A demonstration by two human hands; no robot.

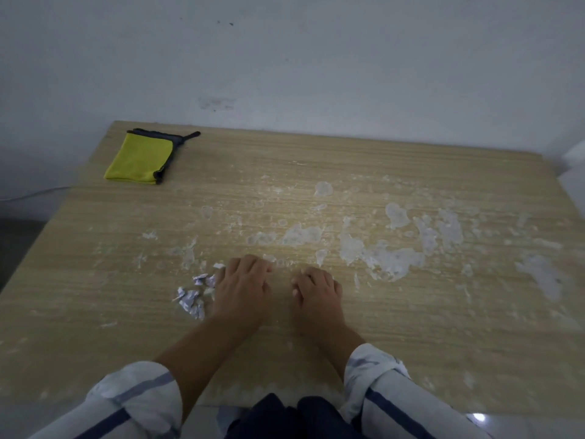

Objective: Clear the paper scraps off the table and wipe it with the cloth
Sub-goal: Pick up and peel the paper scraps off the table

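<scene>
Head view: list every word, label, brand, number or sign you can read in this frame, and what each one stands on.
None can be read.
Paper scraps: purple-and-white bits beside the left hand; any print is too small and blurred to read.
Cloth: yellow with a dark edge, no label showing.
Table: only white smears, no writing.
Sleeves and wall: stripes and stains only.

Table (pixel 316 359): pale tan wood-grain, blotched with whitish smears (pixel 380 258) centre to right. Cloth (pixel 139 158), far left: bright yellow, dark grey edging. Paper scraps (pixel 193 299): white-lilac. My sleeves (pixel 389 391): white, navy stripes. Wall (pixel 316 58): grey-white.
</scene>
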